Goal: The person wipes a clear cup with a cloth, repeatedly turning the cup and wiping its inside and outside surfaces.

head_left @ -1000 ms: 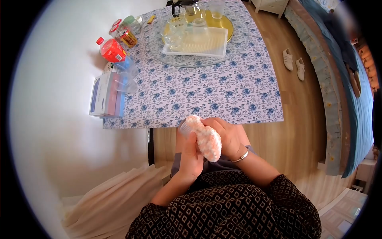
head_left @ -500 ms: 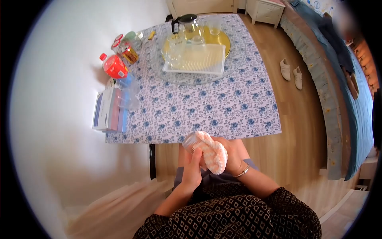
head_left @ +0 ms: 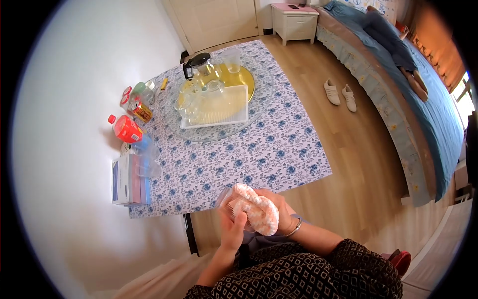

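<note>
A clear ribbed drinking glass is in my left hand, tilted just in front of the table edge. My left fingers are wrapped round its side, with the thumb up against a fluffy pink-and-white cloth. That cloth lies bunched against the glass's near end. My right hand is closed on the cloth from the other side, its fingers partly hidden behind it. Whether any cloth is inside the glass I cannot tell.
On the flowered tablecloth stand a white tray, glass cups and a glass teapot. A red-labelled bottle, a can and a box line the wall. A person's legs rest on the bed.
My view has tilted up and turned right, so the table sits lower and more of the door shows. Both hands still hold the glass and cloth, with little change in grip.
</note>
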A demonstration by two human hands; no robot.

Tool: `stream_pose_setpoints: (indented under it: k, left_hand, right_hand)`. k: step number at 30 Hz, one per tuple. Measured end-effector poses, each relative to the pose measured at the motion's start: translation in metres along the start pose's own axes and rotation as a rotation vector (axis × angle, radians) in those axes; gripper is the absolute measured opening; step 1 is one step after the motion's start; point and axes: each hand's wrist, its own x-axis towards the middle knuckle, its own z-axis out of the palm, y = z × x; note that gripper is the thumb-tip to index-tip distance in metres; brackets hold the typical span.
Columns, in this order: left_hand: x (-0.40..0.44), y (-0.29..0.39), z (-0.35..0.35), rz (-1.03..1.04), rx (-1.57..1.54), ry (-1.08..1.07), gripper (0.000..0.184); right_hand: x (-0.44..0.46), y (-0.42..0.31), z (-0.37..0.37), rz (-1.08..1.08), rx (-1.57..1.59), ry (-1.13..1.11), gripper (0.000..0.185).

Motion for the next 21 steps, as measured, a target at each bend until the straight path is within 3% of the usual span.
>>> stream_pose_setpoints:
  k: [1, 3, 5, 9, 16, 19, 21]
  left_hand:
    - [-0.004, 0.000, -0.003, -0.004, 0.002, -0.005, 0.055]
    - [-0.006, -0.001, -0.012, -0.301, -0.137, -0.056, 0.052]
    - [-0.006, 0.003, -0.015, -0.367, -0.184, -0.063, 0.050]
    - [-0.016, -0.001, -0.024, -0.545, -0.207, 0.016, 0.045]
    - [-0.031, 0.006, -0.031, -0.505, -0.275, 0.043, 0.042]
    - [-0.035, 0.008, -0.034, -0.563, -0.324, 0.083, 0.041]
    - [-0.039, 0.006, -0.037, -0.569, -0.331, 0.112, 0.039]
  right_hand:
    - [-0.002, -0.002, -0.004, 0.012, -0.119, -0.041, 0.044]
    - [-0.001, -0.003, -0.010, 0.017, -0.241, -0.085, 0.047]
    - [0.000, -0.002, -0.013, -0.189, -0.432, -0.074, 0.048]
    - [-0.006, -0.002, -0.013, -0.228, -0.512, -0.063, 0.048]
    - [-0.007, -0.008, -0.005, -0.362, -0.615, -0.125, 0.045]
    - [-0.010, -0.016, -0.001, -0.194, -0.484, -0.177, 0.038]
    - [-0.013, -0.012, 0.001, -0.386, -0.636, -0.118, 0.040]
